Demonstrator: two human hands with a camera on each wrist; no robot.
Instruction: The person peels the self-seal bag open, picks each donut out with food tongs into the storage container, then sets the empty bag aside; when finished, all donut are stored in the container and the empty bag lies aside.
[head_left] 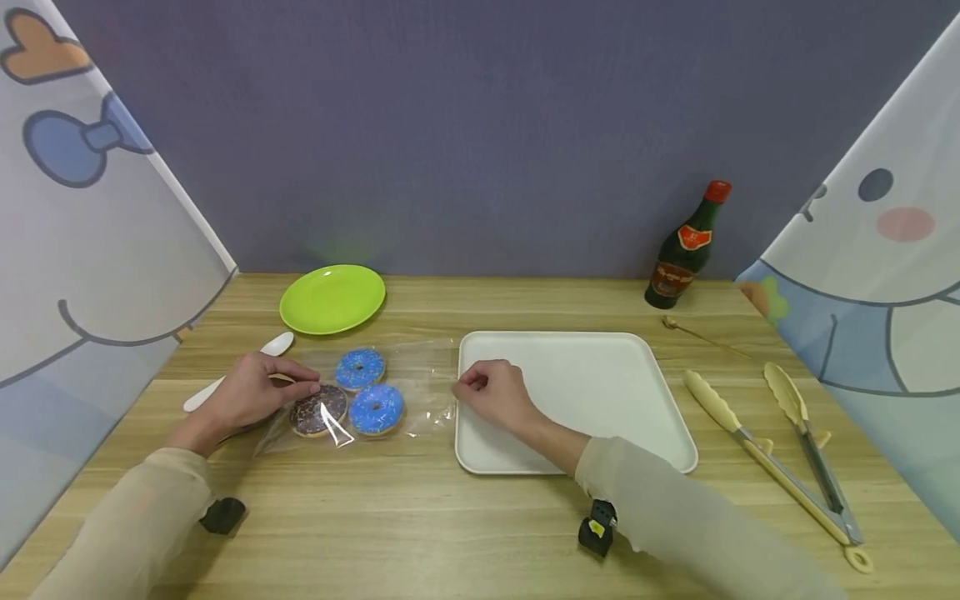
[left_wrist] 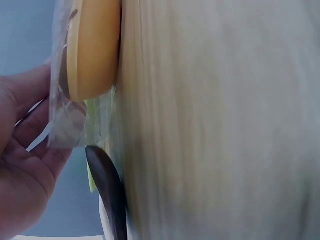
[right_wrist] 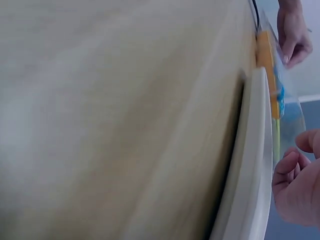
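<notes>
A clear plastic bag (head_left: 431, 379) lies on the table with three doughnuts in it: a chocolate doughnut (head_left: 309, 414), a blue sprinkled doughnut (head_left: 360, 368) and another blue doughnut (head_left: 377, 408). My left hand (head_left: 258, 390) pinches the film at the bag's left side, by the chocolate one. In the left wrist view its fingers are partly behind the bag (left_wrist: 67, 130). With thumb and curled fingers, my right hand (head_left: 497, 393) pinches the bag's right edge, over the left rim of a white tray (head_left: 600, 392). The exact fingertip contact is hard to see.
A green plate (head_left: 332, 300) stands behind the bag. Near my left hand lie a white spoon (head_left: 279, 343) and a dark utensil (left_wrist: 107, 185). To the right are a bottle (head_left: 684, 250), a thin gold spoon (head_left: 705, 337) and spread tongs (head_left: 813, 467).
</notes>
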